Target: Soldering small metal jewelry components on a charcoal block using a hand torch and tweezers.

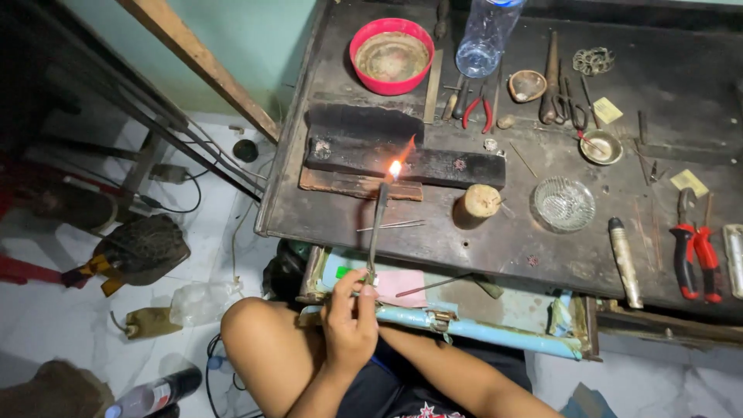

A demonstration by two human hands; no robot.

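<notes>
Flame (395,166) is seen at the tip of a thin torch (377,224), held upright over the front edge of the bench (542,248) and pointed at a charred black block (402,159). The torch base is gripped in the left hand (350,317), fingers closed around it; the right hand is hidden behind it, so its grip cannot be told. A red bowl (392,56) and a plastic bottle (486,35) are placed near the back edge, red pliers (695,259) toward the right front corner.
</notes>
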